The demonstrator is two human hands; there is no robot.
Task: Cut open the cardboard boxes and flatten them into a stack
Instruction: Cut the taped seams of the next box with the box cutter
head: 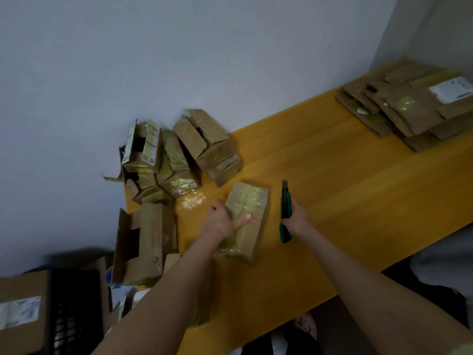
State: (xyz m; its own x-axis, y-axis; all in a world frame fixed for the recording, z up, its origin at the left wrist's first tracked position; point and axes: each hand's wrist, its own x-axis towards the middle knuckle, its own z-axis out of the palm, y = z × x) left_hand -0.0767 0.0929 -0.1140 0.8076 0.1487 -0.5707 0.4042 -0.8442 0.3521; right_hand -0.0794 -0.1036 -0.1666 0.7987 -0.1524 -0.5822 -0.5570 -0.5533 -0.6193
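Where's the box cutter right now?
Head view, right of centre: the green box cutter is gripped in the right hand, just right of the taped box.

Bare forearms (pixel 158 285); pale sleeve hem (pixel 460 351) at right upper arm.

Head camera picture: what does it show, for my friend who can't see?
A person's left hand holds a taped cardboard box on a yellow table while the right hand grips a green utility knife beside it. A pile of boxes sits far left, and flattened cardboard is stacked far right.
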